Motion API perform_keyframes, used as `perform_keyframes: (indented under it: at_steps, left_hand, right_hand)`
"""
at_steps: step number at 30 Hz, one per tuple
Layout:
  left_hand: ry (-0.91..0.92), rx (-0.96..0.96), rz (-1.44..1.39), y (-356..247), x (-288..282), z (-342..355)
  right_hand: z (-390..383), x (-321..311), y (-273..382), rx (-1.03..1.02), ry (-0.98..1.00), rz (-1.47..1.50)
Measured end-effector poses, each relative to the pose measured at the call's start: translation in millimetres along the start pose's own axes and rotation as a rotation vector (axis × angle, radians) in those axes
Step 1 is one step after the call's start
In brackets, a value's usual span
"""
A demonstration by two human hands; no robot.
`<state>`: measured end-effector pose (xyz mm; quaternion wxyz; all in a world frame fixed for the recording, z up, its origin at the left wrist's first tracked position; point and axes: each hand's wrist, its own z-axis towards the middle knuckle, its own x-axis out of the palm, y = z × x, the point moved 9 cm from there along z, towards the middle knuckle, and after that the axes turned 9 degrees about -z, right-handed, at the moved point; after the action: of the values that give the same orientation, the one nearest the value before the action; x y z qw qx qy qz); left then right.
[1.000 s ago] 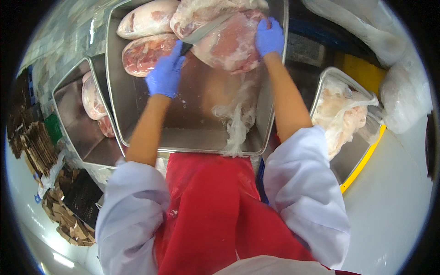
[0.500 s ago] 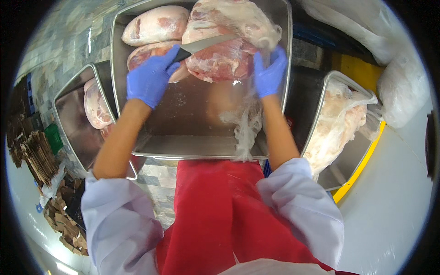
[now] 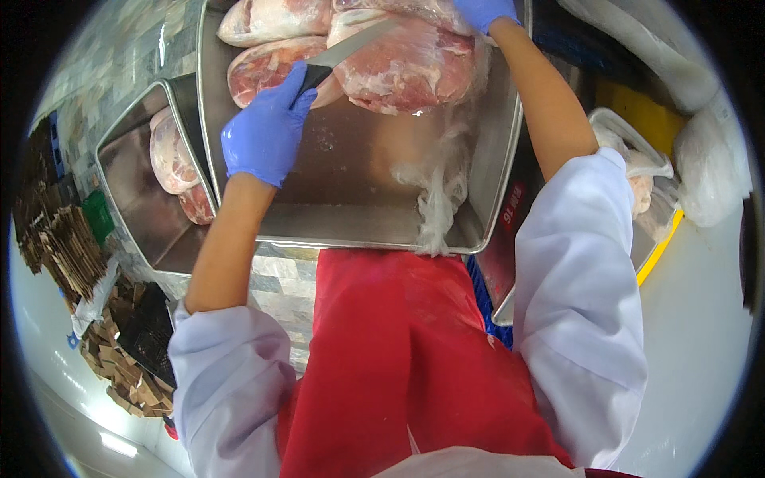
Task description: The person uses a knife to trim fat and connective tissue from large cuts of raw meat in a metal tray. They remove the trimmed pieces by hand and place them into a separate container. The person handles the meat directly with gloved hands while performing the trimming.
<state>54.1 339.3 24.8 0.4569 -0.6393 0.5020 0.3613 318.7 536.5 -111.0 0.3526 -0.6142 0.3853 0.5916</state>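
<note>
My left hand (image 3: pixel 263 135), in a blue glove, is closed round the black handle of a knife (image 3: pixel 355 48). The blade points up and right, over the left end of a large raw piece of meat (image 3: pixel 406 68). At the top edge, my gloved right hand (image 3: pixel 488 11) is beside the far right of the meat, its fingers partly cut off by the picture's edge. Several more pieces, such as a pale one (image 3: pixel 275 21) and a reddish one (image 3: pixel 267 70), fill the far part of a deep metal tub (image 3: pixel 343 243). Clear plastic film (image 3: pixel 442 187) trails down the tub's right side.
A smaller metal tub (image 3: pixel 127 207) with meat (image 3: pixel 171 151) stands on the left. To the right, another metal container (image 3: pixel 629 131) is partly hidden by my right arm. Plastic bags (image 3: pixel 709 175) hang beyond it. Flattened cardboard (image 3: pixel 72 247) is stacked at far left.
My right hand has moved up and away, from the meat's near right side to the tub's far right. The knife stays in my left hand. The plastic bunched over the meat has shifted away.
</note>
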Motion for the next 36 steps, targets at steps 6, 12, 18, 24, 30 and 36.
perform_keyframes:
  at_steps: [6, 12, 18, 24, 30, 36]
  left_hand:
    - [-0.022, 0.295, 0.128, -42.2, -20.3, 31.3]
    - [0.196, 0.254, 0.259, -92.4, -42.3, 50.4]
    - [0.127, 0.272, 0.291, -89.3, -30.8, 61.8]
    - [-0.114, 0.227, 0.098, -80.5, 5.1, 50.1]
    - [-0.186, 0.102, 0.051, -49.1, 47.1, 43.5]
    - [0.009, 0.017, 0.044, -48.1, 52.5, 48.0]
  right_hand:
    - [55.1, 86.5, -54.7, 0.174, 0.035, -0.114]
    - [60.7, 88.4, -63.4, 0.333, 0.077, 0.077]
    - [89.5, 109.0, -39.5, 0.091, 0.134, -0.160]
    - [90.0, 122.8, -31.0, -0.057, 0.243, -0.163]
    - [103.6, 123.5, -44.6, -0.100, 0.289, -0.186]
    - [97.4, 122.5, -65.0, -0.023, 0.269, -0.101]
